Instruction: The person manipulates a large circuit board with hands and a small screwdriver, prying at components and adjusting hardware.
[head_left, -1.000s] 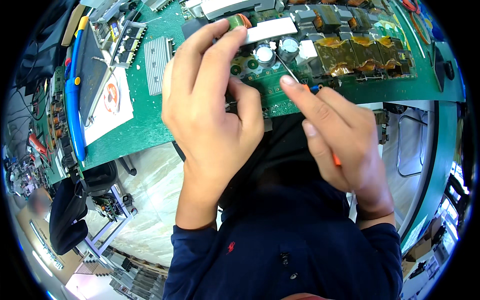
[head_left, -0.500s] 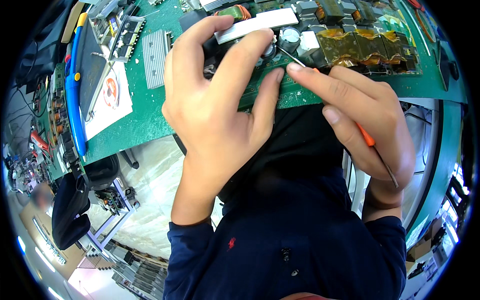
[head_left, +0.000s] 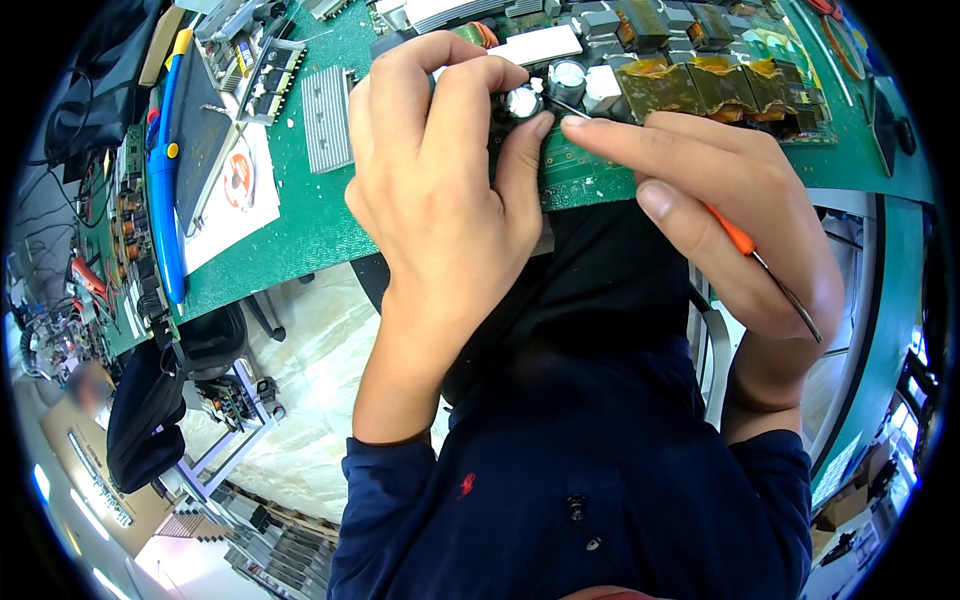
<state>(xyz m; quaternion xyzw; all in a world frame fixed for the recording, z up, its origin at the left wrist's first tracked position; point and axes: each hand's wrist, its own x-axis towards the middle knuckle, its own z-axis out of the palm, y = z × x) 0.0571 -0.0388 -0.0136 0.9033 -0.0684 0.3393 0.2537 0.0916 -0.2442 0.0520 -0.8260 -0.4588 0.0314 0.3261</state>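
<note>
My left hand point(head_left: 440, 180) curls over the near edge of a circuit board point(head_left: 578, 168). Its thumb and index finger close around a round capacitor point(head_left: 523, 101) with a shiny top. My right hand point(head_left: 745, 205) grips a thin pick with an orange handle point(head_left: 735, 232) and metal at both ends. The pick's slim tip reaches between that capacitor and a second capacitor point(head_left: 567, 76), beside bits of white adhesive. Whether the tip touches either one cannot be told. Below my right hand the pick's other end point(head_left: 795, 300) sticks out.
Wrapped transformers point(head_left: 700, 90) and a white block point(head_left: 603, 88) stand on the board to the right. A ribbed heatsink point(head_left: 328, 120) lies on the green mat point(head_left: 270, 220) at left. A blue desoldering pump point(head_left: 164, 200) rests farther left, beside a white sheet with a solder reel point(head_left: 239, 180).
My left hand has shifted slightly right and turned, uncovering the capacitor's shiny top. The pick tip has moved a little left, and my right hand has tilted with it.
</note>
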